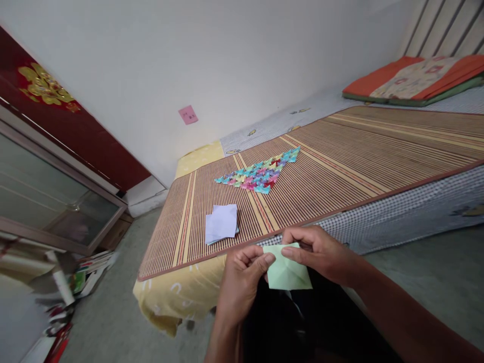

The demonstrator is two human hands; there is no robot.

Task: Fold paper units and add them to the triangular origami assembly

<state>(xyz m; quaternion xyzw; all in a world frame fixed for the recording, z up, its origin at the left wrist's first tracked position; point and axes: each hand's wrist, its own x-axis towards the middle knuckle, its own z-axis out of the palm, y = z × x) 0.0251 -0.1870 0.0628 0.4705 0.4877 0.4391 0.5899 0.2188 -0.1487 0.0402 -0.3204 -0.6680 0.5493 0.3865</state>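
My left hand [242, 275] and my right hand [315, 249] both pinch a folded pale green paper [287, 275] just in front of the bed's near edge. The fingers of each hand are closed on its top edge. On the striped bamboo mat [340, 166] lies a small stack of white and pale blue paper squares [222, 223], beyond my left hand. Farther back sits a triangle-shaped arrangement of several small colourful folded paper pieces [260, 174].
The mat covers a bed with a yellow sheet [177, 297] and checked sheet [408, 212]. Folded orange bedding [416, 78] lies at the far right. A pink note [188, 115] sticks to the white wall. A glass-fronted cabinet [49, 196] and clutter stand at left.
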